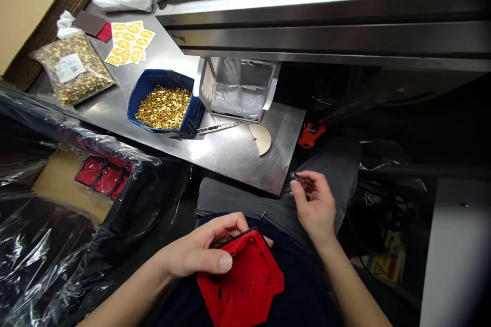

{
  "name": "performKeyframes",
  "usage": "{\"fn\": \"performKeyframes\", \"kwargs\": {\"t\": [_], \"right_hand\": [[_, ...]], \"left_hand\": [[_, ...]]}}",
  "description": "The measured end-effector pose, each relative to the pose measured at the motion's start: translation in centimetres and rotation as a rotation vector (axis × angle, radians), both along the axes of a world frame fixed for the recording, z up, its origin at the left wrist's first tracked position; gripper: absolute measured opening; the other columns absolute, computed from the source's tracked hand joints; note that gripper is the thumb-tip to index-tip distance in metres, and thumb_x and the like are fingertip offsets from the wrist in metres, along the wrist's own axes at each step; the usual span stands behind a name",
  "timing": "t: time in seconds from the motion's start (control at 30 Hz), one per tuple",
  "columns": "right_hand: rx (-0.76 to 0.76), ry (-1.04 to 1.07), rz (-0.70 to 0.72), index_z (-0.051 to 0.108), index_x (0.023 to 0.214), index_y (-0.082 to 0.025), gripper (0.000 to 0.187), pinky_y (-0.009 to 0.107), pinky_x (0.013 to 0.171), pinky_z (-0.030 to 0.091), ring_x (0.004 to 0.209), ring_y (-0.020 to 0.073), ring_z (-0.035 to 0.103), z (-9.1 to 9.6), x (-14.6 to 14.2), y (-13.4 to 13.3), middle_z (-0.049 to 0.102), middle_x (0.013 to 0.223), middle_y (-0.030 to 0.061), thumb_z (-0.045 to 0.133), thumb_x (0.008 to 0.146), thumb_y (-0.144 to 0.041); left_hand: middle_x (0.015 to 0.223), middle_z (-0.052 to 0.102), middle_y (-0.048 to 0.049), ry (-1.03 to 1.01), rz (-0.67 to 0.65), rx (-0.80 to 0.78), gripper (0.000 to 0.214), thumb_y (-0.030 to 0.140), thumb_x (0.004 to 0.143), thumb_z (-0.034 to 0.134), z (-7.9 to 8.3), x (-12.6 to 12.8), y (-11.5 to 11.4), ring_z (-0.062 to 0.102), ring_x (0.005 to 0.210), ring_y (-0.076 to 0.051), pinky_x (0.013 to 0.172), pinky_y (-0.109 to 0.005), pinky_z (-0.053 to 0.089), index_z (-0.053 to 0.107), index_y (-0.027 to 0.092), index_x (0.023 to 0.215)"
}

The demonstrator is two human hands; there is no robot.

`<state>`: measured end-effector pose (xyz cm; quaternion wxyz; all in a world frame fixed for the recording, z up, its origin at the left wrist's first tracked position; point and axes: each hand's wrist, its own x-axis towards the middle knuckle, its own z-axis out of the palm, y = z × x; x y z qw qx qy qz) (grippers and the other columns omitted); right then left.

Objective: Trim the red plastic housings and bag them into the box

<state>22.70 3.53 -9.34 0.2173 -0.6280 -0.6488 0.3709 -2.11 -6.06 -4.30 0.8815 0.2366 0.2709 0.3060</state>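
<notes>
My left hand (203,250) grips a red plastic housing (243,281) over my lap, thumb on its top face and fingers curled round its far edge. My right hand (314,207) is closed in a pinch on a thin metal tool, probably tweezers (301,179), just off the corner of the steel table (238,156). A blue bin (192,112) on the table holds several small brass parts (164,107). A second pair of tweezers (218,127) lies beside the bin.
A clear plastic-lined box (240,87) stands behind a small disc (261,138). A bag of brass parts (72,69) and yellow label sheets (130,41) lie at the far left. A plastic-lined carton with red housings (103,176) sits left of my knees. A steel machine ledge (326,15) overhangs the table.
</notes>
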Motion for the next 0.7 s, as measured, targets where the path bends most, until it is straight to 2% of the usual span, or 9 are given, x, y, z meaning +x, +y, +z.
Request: {"fn": "performKeyframes", "kwargs": {"t": [0.13,0.23,0.3,0.37,0.43,0.53,0.6,0.7], "right_hand": [[0.001,-0.158,0.101,0.061,0.103,-0.024,0.020,0.030,0.065,0.047,0.073,0.0207,0.067,-2.6,-0.7,1.4,0.067,0.078,0.0006,0.060,0.092,-0.041],[-0.021,-0.223,0.117,0.056,0.109,-0.026,0.022,0.028,0.061,0.043,0.075,0.0211,0.069,-3.0,-0.7,1.3,0.068,0.080,-0.0008,0.058,0.093,-0.041],[-0.044,-0.244,0.130,0.055,0.107,-0.026,0.020,0.027,0.059,0.041,0.073,0.0207,0.069,-2.8,-0.5,1.2,0.068,0.078,-0.0023,0.058,0.093,-0.041],[-0.062,-0.249,0.137,0.055,0.104,-0.027,0.018,0.027,0.059,0.041,0.070,0.0197,0.068,-2.6,-0.3,1.1,0.067,0.076,-0.0034,0.059,0.093,-0.041],[-0.072,-0.238,0.135,0.054,0.104,-0.027,0.020,0.026,0.060,0.042,0.068,0.0186,0.067,-2.2,-0.3,1.0,0.066,0.076,-0.0037,0.059,0.093,-0.042],[-0.082,-0.202,0.124,0.054,0.105,-0.027,0.021,0.026,0.062,0.044,0.068,0.0168,0.066,-1.3,-0.6,0.7,0.065,0.076,-0.0042,0.059,0.094,-0.044],[-0.090,-0.174,0.116,0.053,0.105,-0.027,0.021,0.025,0.063,0.045,0.068,0.0156,0.066,-0.6,-0.9,0.5,0.065,0.076,-0.0047,0.059,0.094,-0.045],[-0.100,-0.137,0.111,0.053,0.104,-0.028,0.023,0.024,0.063,0.046,0.066,0.0137,0.064,0.4,-1.2,0.2,0.064,0.076,-0.0056,0.059,0.094,-0.047]], "left_hand": [[0.146,0.048,-0.0309,-0.247,0.113,-0.216,0.058,0.051,0.075,0.079,-0.6,0.9,-1.0,0.051,0.131,-0.047,0.105,-0.061,0.037,0.042,0.019,0.106],[0.139,0.055,-0.0269,-0.308,0.098,-0.300,0.061,0.050,0.070,0.083,-0.3,0.7,-1.3,0.056,0.126,-0.045,0.103,-0.057,0.039,0.045,0.019,0.107],[0.125,0.064,-0.0204,-0.311,0.084,-0.348,0.062,0.047,0.066,0.086,-0.2,0.4,-1.2,0.062,0.117,-0.039,0.100,-0.047,0.043,0.050,0.018,0.108],[0.117,0.067,-0.0165,-0.309,0.076,-0.387,0.066,0.044,0.064,0.087,-0.3,0.1,-1.1,0.066,0.110,-0.034,0.098,-0.040,0.044,0.054,0.016,0.114],[0.122,0.066,-0.0189,-0.335,0.073,-0.409,0.081,0.044,0.063,0.088,-0.5,0.0,-1.0,0.064,0.114,-0.035,0.101,-0.041,0.042,0.051,0.014,0.129],[0.132,0.061,-0.0244,-0.423,0.079,-0.419,0.107,0.047,0.066,0.087,-1.0,0.3,-1.0,0.061,0.121,-0.042,0.103,-0.049,0.042,0.031,0.016,0.151],[0.133,0.060,-0.0253,-0.468,0.089,-0.414,0.114,0.048,0.068,0.087,-1.3,0.5,-1.1,0.062,0.120,-0.043,0.100,-0.050,0.044,0.021,0.020,0.156],[0.134,0.060,-0.0250,-0.458,0.112,-0.403,0.115,0.048,0.067,0.088,-1.6,0.8,-1.4,0.061,0.120,-0.044,0.100,-0.050,0.045,0.022,0.021,0.157]]}}
